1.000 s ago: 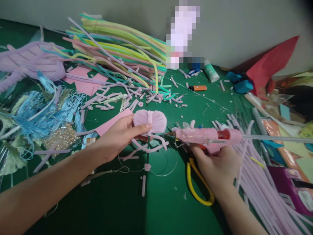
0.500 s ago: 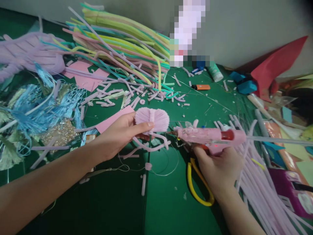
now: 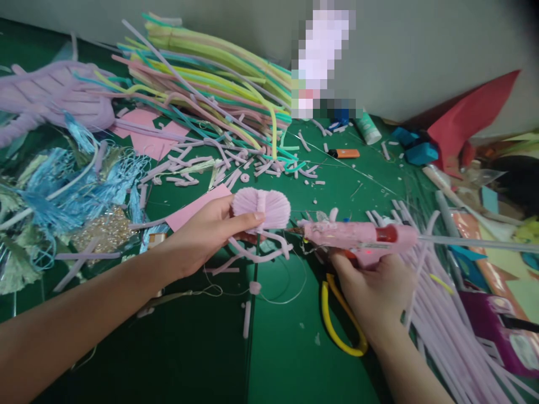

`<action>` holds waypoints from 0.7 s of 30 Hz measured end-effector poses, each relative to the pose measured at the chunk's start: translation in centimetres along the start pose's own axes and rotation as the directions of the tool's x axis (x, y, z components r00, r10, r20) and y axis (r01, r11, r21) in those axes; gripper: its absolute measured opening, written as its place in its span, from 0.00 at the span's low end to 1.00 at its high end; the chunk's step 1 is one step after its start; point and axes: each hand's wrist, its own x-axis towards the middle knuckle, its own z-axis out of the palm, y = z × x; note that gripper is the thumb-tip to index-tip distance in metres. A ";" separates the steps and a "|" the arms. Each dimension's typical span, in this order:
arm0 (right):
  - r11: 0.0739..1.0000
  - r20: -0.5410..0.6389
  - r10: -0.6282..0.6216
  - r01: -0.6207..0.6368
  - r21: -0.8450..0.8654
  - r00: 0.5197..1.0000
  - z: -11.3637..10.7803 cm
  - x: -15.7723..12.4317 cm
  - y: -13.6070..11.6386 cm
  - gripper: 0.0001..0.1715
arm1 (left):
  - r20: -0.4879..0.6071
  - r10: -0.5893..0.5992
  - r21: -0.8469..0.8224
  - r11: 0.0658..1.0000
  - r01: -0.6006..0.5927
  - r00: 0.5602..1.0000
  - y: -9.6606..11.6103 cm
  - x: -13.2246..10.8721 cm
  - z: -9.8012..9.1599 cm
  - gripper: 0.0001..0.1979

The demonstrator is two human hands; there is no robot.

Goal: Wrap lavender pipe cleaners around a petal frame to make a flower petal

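Note:
Between the thumb and fingers of my left hand (image 3: 229, 221) is a fluffy lilac pipe-cleaner bow (image 3: 273, 209), with a band round its middle. Bent lilac stems (image 3: 269, 255) hang just below it. My right hand (image 3: 377, 297) is wrapped round the handle of a pink hot glue gun (image 3: 349, 234), and a clear glue stick (image 3: 475, 242) juts from its back. The gun's nozzle points left, close to the bow's lower right edge; whether they touch I cannot tell. Under my right hand lie scissors with yellow handles (image 3: 337, 331), their blades hidden.
Multicoloured pipe cleaners (image 3: 210, 73) lie at the back, with lilac offcuts (image 3: 185, 168) before them. Blue tassels (image 3: 54, 191) and gold beads (image 3: 103, 233) are at left. Lilac stems (image 3: 442, 325) spread at right. An orange lighter (image 3: 347, 153) lies farther back.
The glue gun and my right hand have shifted very slightly left. My left hand keeps its hold on the bow. The whole view has moved a little.

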 end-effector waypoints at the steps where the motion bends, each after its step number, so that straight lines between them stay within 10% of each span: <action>1: 1.000 0.008 0.005 -0.005 0.005 1.000 0.0 0.0 0.0 0.17 | -0.002 -0.001 0.001 1.000 0.001 1.000 0.0 0.0 0.0 0.11; 21: 0.999 -0.005 -0.028 0.028 0.035 1.000 -0.1 0.0 0.0 0.19 | -0.028 0.011 0.001 1.000 -0.011 1.000 0.2 -0.1 0.3 0.13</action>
